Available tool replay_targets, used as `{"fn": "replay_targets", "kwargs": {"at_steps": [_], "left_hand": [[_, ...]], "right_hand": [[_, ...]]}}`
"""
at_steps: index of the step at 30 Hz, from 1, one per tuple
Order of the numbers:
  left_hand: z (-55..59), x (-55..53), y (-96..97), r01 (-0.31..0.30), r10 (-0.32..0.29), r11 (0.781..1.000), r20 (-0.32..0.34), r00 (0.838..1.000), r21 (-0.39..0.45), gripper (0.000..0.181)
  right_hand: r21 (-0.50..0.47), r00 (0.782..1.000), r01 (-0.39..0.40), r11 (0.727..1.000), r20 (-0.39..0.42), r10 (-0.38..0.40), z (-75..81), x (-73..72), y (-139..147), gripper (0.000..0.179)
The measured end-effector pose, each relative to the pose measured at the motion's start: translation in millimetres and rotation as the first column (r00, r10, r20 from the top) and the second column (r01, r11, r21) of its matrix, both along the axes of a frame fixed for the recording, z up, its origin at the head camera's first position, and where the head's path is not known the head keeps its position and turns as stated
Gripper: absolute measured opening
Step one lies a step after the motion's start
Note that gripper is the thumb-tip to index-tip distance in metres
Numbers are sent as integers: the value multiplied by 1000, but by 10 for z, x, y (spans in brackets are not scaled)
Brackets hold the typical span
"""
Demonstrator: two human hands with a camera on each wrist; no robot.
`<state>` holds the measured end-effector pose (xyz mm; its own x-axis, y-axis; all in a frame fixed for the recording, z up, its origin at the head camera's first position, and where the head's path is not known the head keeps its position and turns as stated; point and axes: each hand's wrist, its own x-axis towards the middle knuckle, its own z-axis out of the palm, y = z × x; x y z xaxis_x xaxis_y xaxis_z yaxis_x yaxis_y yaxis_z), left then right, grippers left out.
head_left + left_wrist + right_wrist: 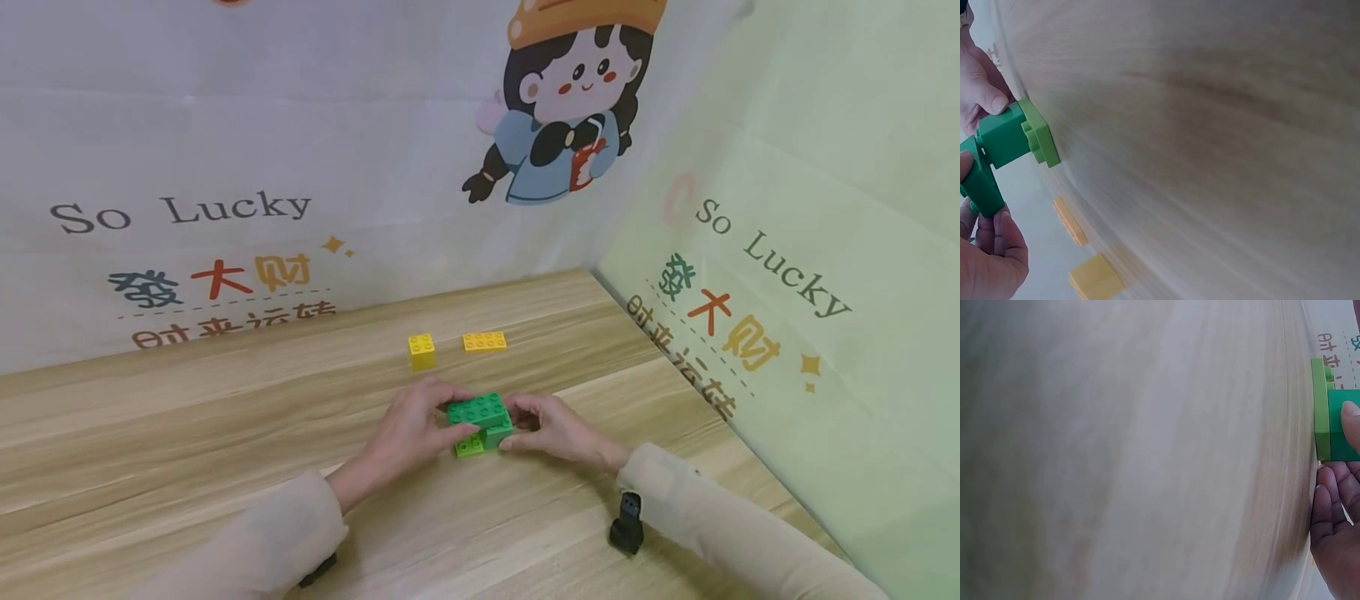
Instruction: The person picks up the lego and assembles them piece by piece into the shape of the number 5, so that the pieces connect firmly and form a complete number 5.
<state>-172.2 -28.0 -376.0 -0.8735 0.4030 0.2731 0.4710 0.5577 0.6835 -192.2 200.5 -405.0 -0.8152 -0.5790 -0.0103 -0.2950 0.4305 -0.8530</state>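
Pinched in my left hand (412, 427), a green brick (477, 408) runs, studs up, roughly parallel to the far edge of the worktop (187, 417), over the small block (498, 435) my right hand (553, 427) pinches on a lime plate (468, 447); nearer that edge: yellow cube (422, 352), orange plate (484, 342).

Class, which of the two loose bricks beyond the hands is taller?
The yellow four-stud block; the orange-yellow eight-stud plate beside it is thin.

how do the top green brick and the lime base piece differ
The top brick is deep green; the lime base is yellowish green. The top brick tilts, while the lime base looks flat on the table. The left hand grips the top brick, not the lime base. Both have round studs.
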Motion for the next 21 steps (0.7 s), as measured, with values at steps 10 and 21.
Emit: {"fn": "replay_targets", "kwargs": {"at_steps": [10, 21], "left_hand": [[36, 22, 86, 5, -9, 998, -68, 998, -62, 35], [72, 17, 128, -7, 3, 995, -38, 999, -100, 35]], "right_hand": [[-22, 1000, -4, 1000, 29, 4, 6, 12, -4, 35], [-24, 1000, -9, 1000, 29, 10, -14, 2, -4, 33]]}}
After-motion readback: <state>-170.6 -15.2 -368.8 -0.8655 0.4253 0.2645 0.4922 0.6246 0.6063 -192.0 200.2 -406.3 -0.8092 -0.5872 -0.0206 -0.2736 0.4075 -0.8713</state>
